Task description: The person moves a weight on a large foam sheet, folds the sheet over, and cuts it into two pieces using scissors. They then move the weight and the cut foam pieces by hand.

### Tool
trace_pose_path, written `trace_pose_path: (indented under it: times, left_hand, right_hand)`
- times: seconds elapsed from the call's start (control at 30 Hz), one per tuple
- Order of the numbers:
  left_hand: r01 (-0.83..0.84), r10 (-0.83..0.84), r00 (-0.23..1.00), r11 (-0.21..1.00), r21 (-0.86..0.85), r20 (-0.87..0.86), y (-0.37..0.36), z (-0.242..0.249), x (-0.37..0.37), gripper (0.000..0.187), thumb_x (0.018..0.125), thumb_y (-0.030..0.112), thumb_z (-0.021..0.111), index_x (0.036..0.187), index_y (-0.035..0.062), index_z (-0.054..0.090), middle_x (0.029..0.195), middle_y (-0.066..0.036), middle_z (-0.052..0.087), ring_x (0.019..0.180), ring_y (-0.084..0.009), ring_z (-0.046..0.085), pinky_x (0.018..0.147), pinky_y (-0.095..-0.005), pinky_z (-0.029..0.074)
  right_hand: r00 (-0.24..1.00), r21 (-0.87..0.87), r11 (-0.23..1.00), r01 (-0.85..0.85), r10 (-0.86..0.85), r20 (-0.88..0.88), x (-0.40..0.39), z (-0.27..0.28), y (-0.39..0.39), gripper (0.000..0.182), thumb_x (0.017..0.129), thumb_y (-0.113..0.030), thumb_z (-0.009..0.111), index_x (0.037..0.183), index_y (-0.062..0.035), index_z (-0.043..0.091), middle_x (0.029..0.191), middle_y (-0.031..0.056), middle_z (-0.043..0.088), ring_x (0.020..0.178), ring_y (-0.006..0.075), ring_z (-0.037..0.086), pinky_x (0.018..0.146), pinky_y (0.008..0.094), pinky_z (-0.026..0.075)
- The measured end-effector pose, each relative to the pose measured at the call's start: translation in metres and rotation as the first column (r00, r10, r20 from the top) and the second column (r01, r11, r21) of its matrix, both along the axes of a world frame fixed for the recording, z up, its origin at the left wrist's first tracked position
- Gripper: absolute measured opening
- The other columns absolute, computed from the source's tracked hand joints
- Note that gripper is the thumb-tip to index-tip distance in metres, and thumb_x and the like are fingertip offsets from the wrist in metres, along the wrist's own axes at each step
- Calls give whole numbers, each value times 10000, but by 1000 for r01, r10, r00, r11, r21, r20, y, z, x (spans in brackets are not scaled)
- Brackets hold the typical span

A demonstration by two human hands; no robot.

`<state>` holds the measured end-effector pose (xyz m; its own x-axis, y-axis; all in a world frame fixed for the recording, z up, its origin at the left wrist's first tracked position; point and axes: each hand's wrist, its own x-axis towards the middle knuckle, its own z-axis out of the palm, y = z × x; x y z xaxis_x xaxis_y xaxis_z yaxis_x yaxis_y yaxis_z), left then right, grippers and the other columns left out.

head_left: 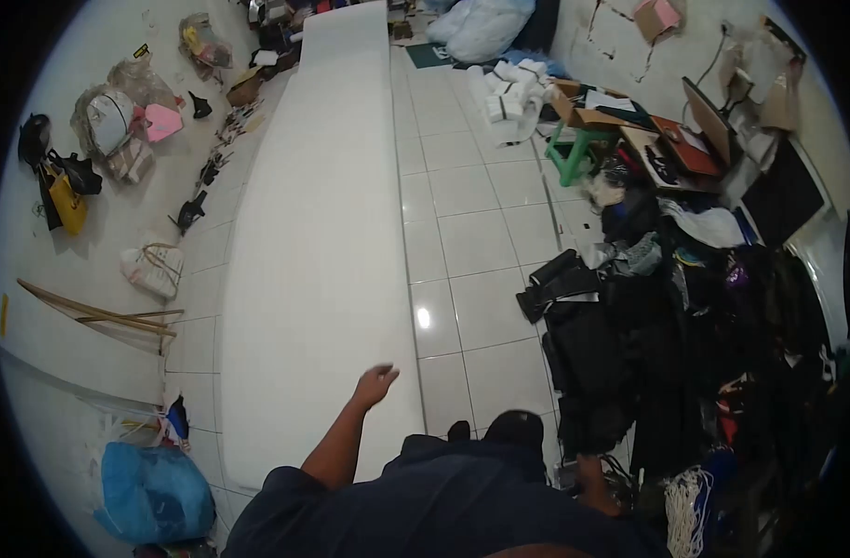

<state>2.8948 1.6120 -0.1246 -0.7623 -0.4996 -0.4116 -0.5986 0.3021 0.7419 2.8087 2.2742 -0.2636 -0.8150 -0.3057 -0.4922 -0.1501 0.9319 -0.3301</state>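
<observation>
My left hand (376,385) hovers over the near right part of a long white surface (313,232), fingers loosely bent and nothing in them. That surface runs like a long sheet or table top away from me. On my right side, my right hand (589,467) hangs low beside a pile of folded black cloth (588,358). Its fingers are hidden, and I cannot tell whether it holds anything. A bundle of white cord (688,511) lies close by it.
White floor tiles (481,214) stretch along the right. Farther back are a green stool (574,153), a cardboard box (583,112) and white wrapped bundles (508,98). A blue bag (155,493) stands at the near left. Bags (108,126) hang on the left wall.
</observation>
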Motion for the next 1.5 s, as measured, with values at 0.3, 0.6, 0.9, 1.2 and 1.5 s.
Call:
trace_pose_path:
  times: [0.3, 0.6, 0.9, 1.2, 1.5]
  left_hand:
    - [-184, 179, 874, 982, -33, 451, -124, -124, -204, 589, 884, 487, 594, 1178, -21, 647, 1253, -233, 611, 1170, -376, 581, 998, -420, 455]
    - [221, -239, 895, 971, 92, 377, -157, -149, -318, 401, 840, 386, 652, 1068, 56, 641, 890, -165, 685, 839, -327, 672, 745, -455, 546]
    - [-330, 157, 726, 933, 140, 669, -435, -160, -661, 508, 909, 491, 551, 1002, 20, 717, 1061, -228, 682, 1018, -354, 652, 862, -427, 521]
    - [-535, 536, 844, 843, 54, -16, -780, -72, -1063, 539, 861, 399, 657, 1201, -19, 636, 1166, -218, 660, 1081, -322, 628, 930, -391, 488]
    - [-395, 306, 857, 907, 147, 414, -859, -143, -1267, 517, 866, 482, 634, 928, -26, 708, 774, -158, 682, 636, -252, 629, 599, -404, 511]
  right_hand:
    - [957, 93, 992, 80, -102, 273, -229, -9, -86, 268, 917, -194, 558, 1108, -33, 656, 1001, 195, 660, 911, 359, 642, 822, 479, 506]
    - [963, -172, 973, 153, -186, -196, -885, 9, -402, 428, 852, -356, 639, 1036, 30, 653, 1008, 215, 689, 975, 364, 656, 797, 423, 503]
    - [994, -484, 870, 100, -104, 19, -1132, 99, -755, 363, 961, -352, 547, 983, -2, 640, 817, 84, 649, 698, 156, 585, 615, 306, 469]
    - [937, 110, 970, -218, 176, 303, -1169, -15, -735, 280, 862, -298, 578, 987, -64, 671, 818, 158, 680, 809, 365, 663, 729, 507, 519]
    - [775, 222, 790, -572, 609, -171, -1658, -78, -1005, 357, 907, -362, 545, 827, -41, 677, 719, 189, 667, 685, 410, 652, 637, 537, 513]
